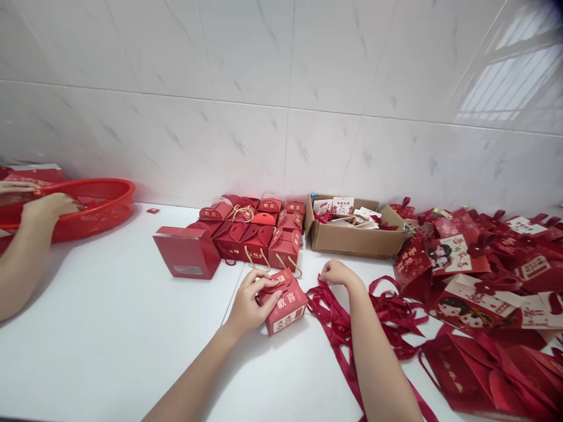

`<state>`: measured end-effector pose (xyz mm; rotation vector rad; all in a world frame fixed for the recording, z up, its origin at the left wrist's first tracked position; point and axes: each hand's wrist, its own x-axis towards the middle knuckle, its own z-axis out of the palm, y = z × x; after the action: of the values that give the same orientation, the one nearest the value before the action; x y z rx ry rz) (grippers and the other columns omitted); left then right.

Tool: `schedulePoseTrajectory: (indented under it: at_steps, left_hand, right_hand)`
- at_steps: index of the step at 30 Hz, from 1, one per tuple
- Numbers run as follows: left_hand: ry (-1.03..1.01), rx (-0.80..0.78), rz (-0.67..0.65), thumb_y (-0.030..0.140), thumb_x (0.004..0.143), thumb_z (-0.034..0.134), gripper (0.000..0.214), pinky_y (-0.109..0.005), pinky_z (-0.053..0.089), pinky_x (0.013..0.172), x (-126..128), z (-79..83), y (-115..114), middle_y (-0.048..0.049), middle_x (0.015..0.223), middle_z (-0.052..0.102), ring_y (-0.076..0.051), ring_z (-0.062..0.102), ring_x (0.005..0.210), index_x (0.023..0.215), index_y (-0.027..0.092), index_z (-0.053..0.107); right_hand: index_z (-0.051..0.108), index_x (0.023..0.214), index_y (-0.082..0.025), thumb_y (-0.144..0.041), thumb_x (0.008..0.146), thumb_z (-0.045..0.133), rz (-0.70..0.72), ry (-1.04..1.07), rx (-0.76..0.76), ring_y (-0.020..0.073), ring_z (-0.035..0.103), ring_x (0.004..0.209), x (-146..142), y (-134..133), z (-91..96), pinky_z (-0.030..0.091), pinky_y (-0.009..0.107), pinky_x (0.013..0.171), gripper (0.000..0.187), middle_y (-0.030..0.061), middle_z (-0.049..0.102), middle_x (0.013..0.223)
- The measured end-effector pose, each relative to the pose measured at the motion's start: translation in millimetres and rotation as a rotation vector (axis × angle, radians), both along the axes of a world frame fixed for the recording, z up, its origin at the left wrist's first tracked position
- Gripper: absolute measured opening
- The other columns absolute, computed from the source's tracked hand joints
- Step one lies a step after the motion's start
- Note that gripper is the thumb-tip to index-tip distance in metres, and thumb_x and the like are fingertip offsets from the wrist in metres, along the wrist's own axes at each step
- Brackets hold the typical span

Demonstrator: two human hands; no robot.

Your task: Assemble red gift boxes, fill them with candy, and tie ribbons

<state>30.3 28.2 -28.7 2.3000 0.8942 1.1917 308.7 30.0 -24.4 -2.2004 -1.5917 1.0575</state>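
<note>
My left hand [251, 303] grips a small red gift box [287, 300] with gold and white characters, its fingers over the top and near side. The box rests tilted slightly on the white table. To its right, my right hand [338, 273] is closed in a pinch on a dark red ribbon [324, 299]. That ribbon belongs to a loose tangle of ribbons [396, 316] spread beneath and beside my right forearm. Behind the held box stand several closed red gift boxes [255, 240] in rows, some with cord handles.
A cardboard box [358, 241] of cards and ribbon sits near the wall. Many red boxes and bags [479, 264] are heaped at right. A larger red box [187, 252] stands left of the rows. At far left, another person's hands work at a red plastic basket [99, 220].
</note>
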Motion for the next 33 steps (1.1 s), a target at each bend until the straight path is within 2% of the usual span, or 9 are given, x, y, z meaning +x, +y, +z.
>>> schedulePoseTrajectory:
  at_steps: [4, 7, 9, 11, 15, 21, 25, 29, 33]
  left_hand:
    - [0.040, 0.006, -0.061, 0.031, 0.080, 0.062, 0.023, -0.036, 0.051, 0.089, -2, 1.9, -3, -0.0082, 0.108, 0.056, -0.022, 0.059, 0.101, 0.101, 0.022, 0.065]
    - [0.047, 0.002, 0.018, 0.028, 0.083, 0.058, 0.029, -0.038, 0.050, 0.089, 3, -1.3, -9, -0.0090, 0.111, 0.054, -0.023, 0.058, 0.102, 0.111, 0.022, 0.062]
    - [0.043, 0.000, 0.101, 0.028, 0.086, 0.055, 0.032, -0.041, 0.049, 0.089, 8, -4.3, -14, -0.0111, 0.112, 0.052, -0.025, 0.057, 0.103, 0.115, 0.019, 0.059]
    - [0.048, 0.001, 0.143, 0.030, 0.087, 0.053, 0.033, -0.042, 0.048, 0.088, 11, -5.9, -18, -0.0122, 0.113, 0.050, -0.026, 0.056, 0.104, 0.118, 0.017, 0.058]
    - [0.059, 0.011, 0.130, 0.031, 0.090, 0.047, 0.038, -0.042, 0.047, 0.090, 8, -3.5, -21, -0.0107, 0.115, 0.051, -0.026, 0.055, 0.106, 0.126, 0.021, 0.053]
    - [0.012, 0.058, 0.082, 0.032, 0.090, 0.046, 0.047, -0.046, 0.043, 0.095, 5, -1.8, -19, -0.0120, 0.123, 0.050, -0.028, 0.050, 0.114, 0.135, 0.021, 0.040]
    - [-0.021, 0.067, 0.020, 0.026, 0.092, 0.043, 0.040, -0.046, 0.041, 0.099, 6, -5.7, -18, -0.0112, 0.127, 0.046, -0.027, 0.047, 0.118, 0.132, 0.023, 0.045]
    - [-0.037, 0.043, -0.036, 0.022, 0.096, 0.035, 0.031, -0.042, 0.043, 0.102, 6, -10.0, -18, -0.0100, 0.128, 0.044, -0.023, 0.047, 0.120, 0.118, 0.023, 0.057]
    - [-0.054, 0.032, -0.019, 0.020, 0.096, 0.036, 0.029, -0.043, 0.044, 0.102, 7, -11.4, -16, -0.0107, 0.126, 0.044, -0.023, 0.048, 0.119, 0.117, 0.022, 0.056]
  right_hand:
    - [0.058, 0.105, -0.013, -0.033, 0.091, 0.056, -0.020, 0.143, 0.236, 0.0153, 0.060, 0.084, -5, -11, 28.6, 0.052, 0.033, 0.074, 0.024, 0.0046, 0.061, 0.099]
    - [0.050, 0.092, -0.017, -0.034, 0.087, 0.058, 0.016, 0.299, 0.389, 0.0097, 0.053, 0.069, -14, -25, 52.7, 0.045, 0.024, 0.066, 0.019, -0.0028, 0.054, 0.077]
    - [0.043, 0.084, -0.019, -0.038, 0.082, 0.061, 0.089, 0.411, 0.412, 0.0081, 0.048, 0.065, -22, -34, 65.3, 0.040, 0.021, 0.062, 0.026, -0.0060, 0.047, 0.070]
    - [0.040, 0.077, -0.020, -0.041, 0.075, 0.066, 0.189, 0.501, 0.368, 0.0075, 0.044, 0.061, -31, -40, 73.2, 0.037, 0.020, 0.059, 0.034, -0.0071, 0.044, 0.067]
    - [0.038, 0.072, -0.020, -0.036, 0.068, 0.072, 0.327, 0.569, 0.245, 0.0062, 0.036, 0.054, -46, -40, 73.9, 0.030, 0.019, 0.052, 0.038, -0.0085, 0.040, 0.061]
    - [0.037, 0.077, -0.021, -0.030, 0.070, 0.071, 0.375, 0.586, 0.165, 0.0060, 0.033, 0.052, -48, -39, 65.4, 0.028, 0.019, 0.049, 0.036, -0.0095, 0.040, 0.059]
    - [0.036, 0.079, -0.022, -0.032, 0.072, 0.070, 0.350, 0.598, 0.178, 0.0063, 0.034, 0.052, -49, -40, 66.6, 0.026, 0.018, 0.049, 0.036, -0.0096, 0.040, 0.060]
    - [0.037, 0.081, -0.022, -0.033, 0.071, 0.069, 0.323, 0.576, 0.192, 0.0066, 0.035, 0.052, -57, -39, 66.6, 0.027, 0.018, 0.048, 0.035, -0.0096, 0.041, 0.059]
    - [0.039, 0.080, -0.021, -0.025, 0.070, 0.067, 0.331, 0.535, 0.182, 0.0065, 0.035, 0.050, -60, -41, 68.5, 0.026, 0.018, 0.046, 0.031, -0.0094, 0.043, 0.057]
